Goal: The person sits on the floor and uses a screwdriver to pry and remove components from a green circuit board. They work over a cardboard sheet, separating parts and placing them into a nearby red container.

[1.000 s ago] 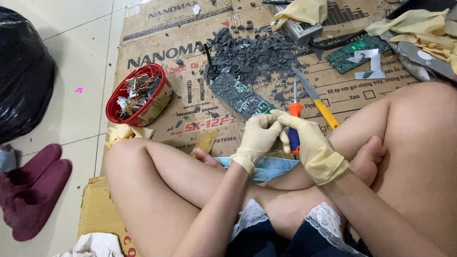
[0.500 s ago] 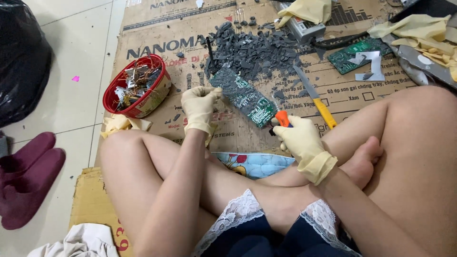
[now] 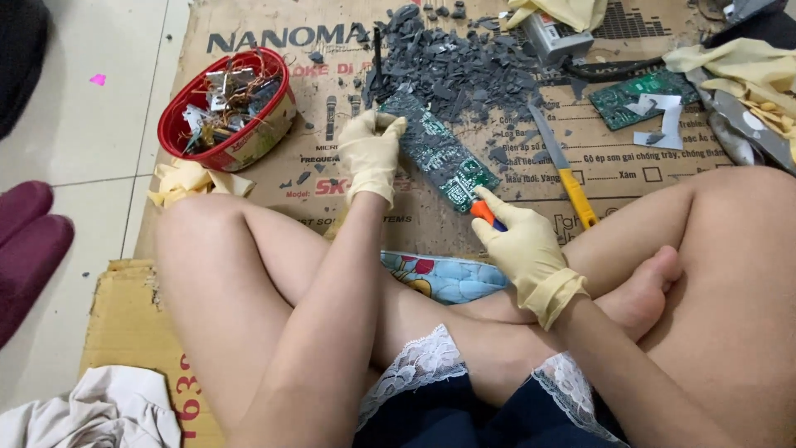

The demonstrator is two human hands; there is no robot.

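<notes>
The left hand [image 3: 371,152], in a pale yellow glove, rests with fingers curled and pressed onto the upper end of a long green circuit board [image 3: 438,152] that lies slantwise on the flattened cardboard [image 3: 348,207] spread over the floor; the grip looks meant to pin the board so it cannot slide. The right hand [image 3: 518,245], gloved the same, is closed in a fist about an orange-handled tool [image 3: 485,214], whose tip sits at the lower end of the board, just touching or very near it; the working end is hidden by the glove, so I cannot tell what kind of tool it is.

The board lies between the two hands, directly ahead of the crossed legs, within easy reach of both. Beyond it spreads a heap of dark grey broken fragments [image 3: 464,70], touching the board's far end and crowding that side. A yellow-handled knife [image 3: 564,174] lies just right of the board, blade pointing toward the heap. A red bowl [image 3: 225,108] of wires and small metal parts stands to the left, well apart from the left hand, with a crumpled yellow glove [image 3: 195,182] just below it. A second green circuit board [image 3: 643,95] lies far right, with white scraps on it.
</notes>
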